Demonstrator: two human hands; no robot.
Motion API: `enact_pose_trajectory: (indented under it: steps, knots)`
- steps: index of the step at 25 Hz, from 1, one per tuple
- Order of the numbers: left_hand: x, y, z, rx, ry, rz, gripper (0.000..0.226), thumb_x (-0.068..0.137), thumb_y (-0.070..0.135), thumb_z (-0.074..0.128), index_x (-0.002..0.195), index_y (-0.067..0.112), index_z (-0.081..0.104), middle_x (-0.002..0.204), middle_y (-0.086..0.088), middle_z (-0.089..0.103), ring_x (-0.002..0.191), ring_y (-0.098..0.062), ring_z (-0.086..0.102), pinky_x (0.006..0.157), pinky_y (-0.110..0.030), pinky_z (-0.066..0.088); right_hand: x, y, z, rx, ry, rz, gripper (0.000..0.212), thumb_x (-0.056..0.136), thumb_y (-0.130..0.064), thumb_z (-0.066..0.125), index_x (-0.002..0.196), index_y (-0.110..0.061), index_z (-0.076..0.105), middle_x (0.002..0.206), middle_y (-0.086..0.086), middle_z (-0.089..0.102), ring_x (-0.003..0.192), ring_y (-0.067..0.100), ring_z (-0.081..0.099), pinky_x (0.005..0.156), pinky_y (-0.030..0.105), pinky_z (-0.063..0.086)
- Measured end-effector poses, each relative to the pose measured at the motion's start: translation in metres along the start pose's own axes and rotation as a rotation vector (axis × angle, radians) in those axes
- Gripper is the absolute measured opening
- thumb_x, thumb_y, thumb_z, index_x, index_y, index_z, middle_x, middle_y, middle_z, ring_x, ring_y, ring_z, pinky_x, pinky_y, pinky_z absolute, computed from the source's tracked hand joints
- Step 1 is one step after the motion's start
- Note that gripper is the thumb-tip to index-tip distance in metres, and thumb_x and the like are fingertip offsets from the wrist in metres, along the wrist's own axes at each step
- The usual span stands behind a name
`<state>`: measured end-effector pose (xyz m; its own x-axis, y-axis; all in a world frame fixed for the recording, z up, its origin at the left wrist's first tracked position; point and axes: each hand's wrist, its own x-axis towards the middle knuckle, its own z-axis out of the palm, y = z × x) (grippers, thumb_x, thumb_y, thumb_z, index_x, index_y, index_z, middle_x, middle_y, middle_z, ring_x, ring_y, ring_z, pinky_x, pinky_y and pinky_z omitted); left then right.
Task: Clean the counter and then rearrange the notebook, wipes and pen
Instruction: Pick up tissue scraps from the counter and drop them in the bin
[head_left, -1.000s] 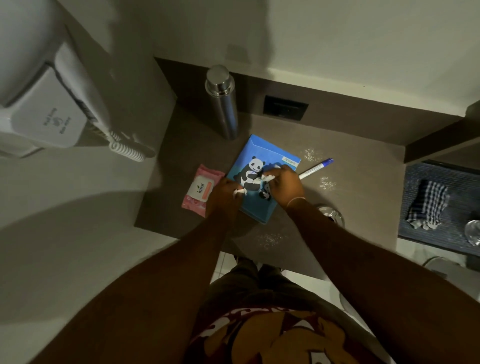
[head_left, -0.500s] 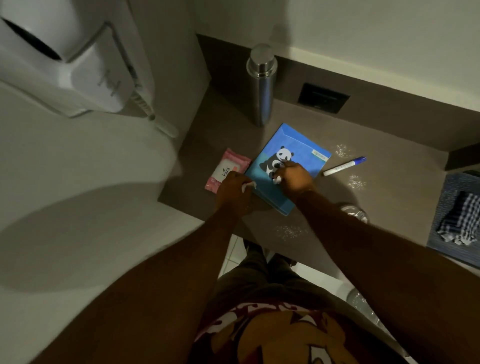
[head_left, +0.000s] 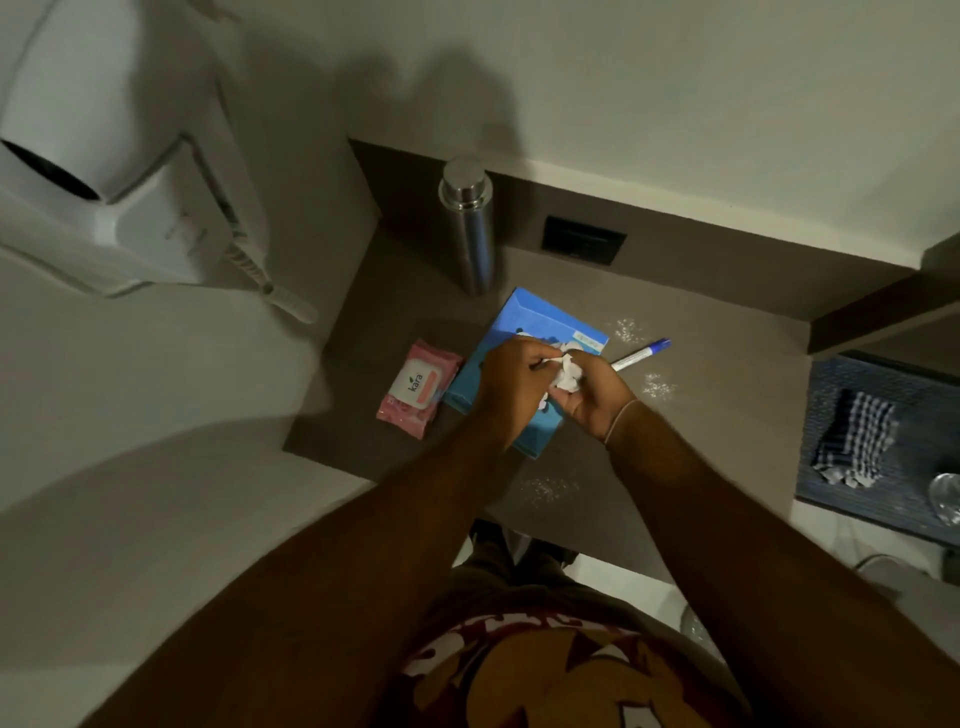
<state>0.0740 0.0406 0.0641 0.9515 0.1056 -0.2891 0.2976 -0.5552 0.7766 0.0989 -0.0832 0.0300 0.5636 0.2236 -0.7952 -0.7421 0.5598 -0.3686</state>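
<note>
Both hands met over the blue notebook, which lay at the counter's centre. The left hand pinched one edge of a white wipe while the right hand was closed around its bunched bulk. The pink Kara wipes pack lay just beside the notebook at nine o'clock, the blue-capped pen at three o'clock. White powder patches dotted the counter.

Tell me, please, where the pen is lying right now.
The pen lies on the counter, right of the blue notebook, between two white powder patches.
</note>
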Motion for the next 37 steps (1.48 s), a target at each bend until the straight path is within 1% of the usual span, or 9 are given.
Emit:
enact_pose_trajectory:
  steps: [3,9,14,18,22,24,27,29,37]
  knots:
    - [-0.003,0.007,0.013,0.019,-0.048,0.040,0.023,0.093,0.012,0.072,0.114,0.008,0.080,0.115,-0.011,0.078,0.105,-0.023,0.074,0.097,-0.035,0.058,-0.008,-0.003,-0.001,0.076,-0.037,0.046,0.028,0.097,-0.009,0.037,0.098,-0.007,0.065,0.089,0.009,0.073,0.081,0.021,0.072,0.080,0.030,0.059]
    - [-0.015,0.018,0.030,0.092,-0.173,0.118,0.012,0.089,0.012,0.076,0.098,0.013,0.083,0.096,-0.005,0.083,0.085,-0.015,0.076,0.083,-0.033,0.062,-0.021,-0.002,-0.021,-0.009,0.087,0.079,0.033,0.099,-0.047,0.054,0.089,-0.018,0.066,0.082,0.002,0.070,0.075,0.017,0.068,0.068,0.032,0.055]
    - [-0.029,0.021,0.043,0.223,-0.325,0.249,0.007,0.081,0.020,0.081,0.088,0.021,0.083,0.093,0.005,0.078,0.097,-0.018,0.066,0.085,-0.039,0.059,-0.036,0.010,-0.052,0.047,0.250,0.032,0.025,0.106,-0.030,0.044,0.113,-0.015,0.063,0.091,0.011,0.064,0.077,0.025,0.063,0.071,0.034,0.053]
    - [-0.052,0.026,0.065,0.222,-0.508,0.394,0.012,0.082,0.026,0.084,0.093,0.022,0.086,0.109,0.003,0.071,0.107,-0.018,0.063,0.098,-0.035,0.053,-0.065,0.025,-0.103,-0.016,0.527,-0.069,0.024,0.107,-0.023,0.050,0.096,-0.008,0.066,0.088,0.020,0.066,0.072,0.032,0.065,0.069,0.037,0.054]
    - [-0.085,0.026,0.098,0.312,-0.634,0.404,0.021,0.092,0.038,0.071,0.111,0.038,0.080,0.110,0.014,0.080,0.098,-0.006,0.073,0.083,-0.007,0.047,-0.112,0.041,-0.165,-0.517,0.889,-0.156,0.040,0.101,-0.031,0.059,0.070,-0.007,0.067,0.074,0.019,0.067,0.059,0.031,0.062,0.046,0.021,0.045]
    - [-0.097,0.025,0.116,0.303,-0.699,0.403,0.027,0.097,0.029,0.065,0.122,0.035,0.075,0.123,0.012,0.077,0.110,-0.010,0.071,0.079,0.003,0.040,-0.138,0.051,-0.192,-0.782,0.942,-0.158,0.045,0.102,-0.037,0.057,0.070,-0.008,0.072,0.080,0.018,0.072,0.076,0.035,0.072,0.063,0.023,0.055]
    - [-0.115,0.028,0.141,0.459,-0.811,0.514,0.047,0.099,0.031,0.058,0.145,0.040,0.054,0.149,0.016,0.057,0.133,-0.012,0.058,0.105,-0.019,0.047,-0.171,0.071,-0.241,-0.859,0.998,-0.111,0.044,0.104,-0.038,0.054,0.101,-0.004,0.080,0.103,0.019,0.078,0.098,0.038,0.073,0.092,0.038,0.058]
    - [-0.127,0.030,0.162,0.594,-0.866,0.626,0.061,0.097,0.031,0.057,0.155,0.039,0.041,0.160,0.015,0.044,0.146,-0.012,0.045,0.121,-0.034,0.039,-0.192,0.087,-0.273,-0.802,1.018,-0.102,0.041,0.103,-0.034,0.054,0.105,-0.002,0.080,0.105,0.020,0.078,0.101,0.039,0.072,0.094,0.040,0.057]
    - [-0.227,0.038,0.273,0.897,-0.947,0.803,0.071,0.102,0.031,0.051,0.165,0.033,0.019,0.174,0.007,0.018,0.162,-0.015,0.013,0.133,-0.040,0.015,-0.272,0.141,-0.429,-0.549,1.098,-0.080,0.045,0.104,-0.043,0.054,0.102,-0.004,0.076,0.103,0.018,0.076,0.102,0.039,0.071,0.090,0.038,0.055]
